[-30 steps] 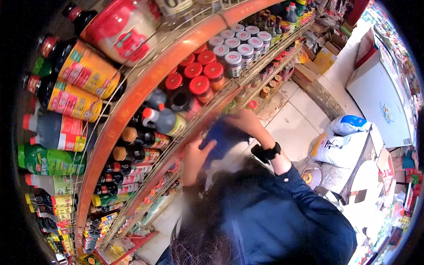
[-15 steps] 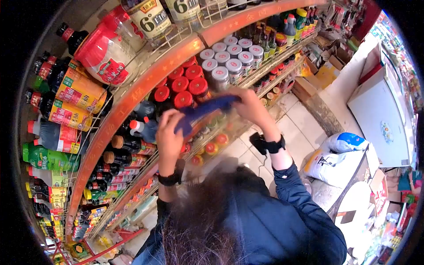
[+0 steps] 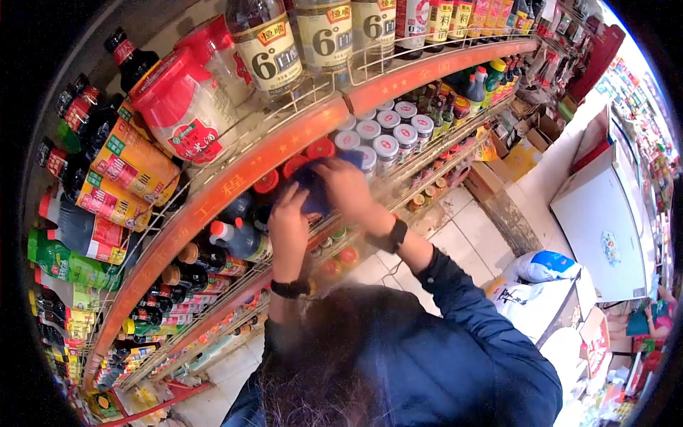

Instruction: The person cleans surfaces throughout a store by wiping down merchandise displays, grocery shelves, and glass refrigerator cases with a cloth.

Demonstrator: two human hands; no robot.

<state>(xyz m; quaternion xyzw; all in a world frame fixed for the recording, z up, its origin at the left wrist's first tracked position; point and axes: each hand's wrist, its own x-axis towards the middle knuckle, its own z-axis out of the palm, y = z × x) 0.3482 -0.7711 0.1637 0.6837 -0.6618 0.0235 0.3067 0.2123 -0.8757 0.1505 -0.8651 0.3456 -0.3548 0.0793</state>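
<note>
1. Now the blue cloth (image 3: 313, 203) is over the red-lidded jars (image 3: 320, 148).
2. Left hand (image 3: 288, 222) and right hand (image 3: 346, 188) are at it; whether pinching, I cannot tell.
3. Better to press only lightly, I think, so no jar tips.

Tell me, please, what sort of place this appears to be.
Most likely a small grocery shop: the tiered wire shelf carries rows of labelled bottles and matching white-lidded jars, and a white chest, probably a freezer, stands across the aisle.
</note>
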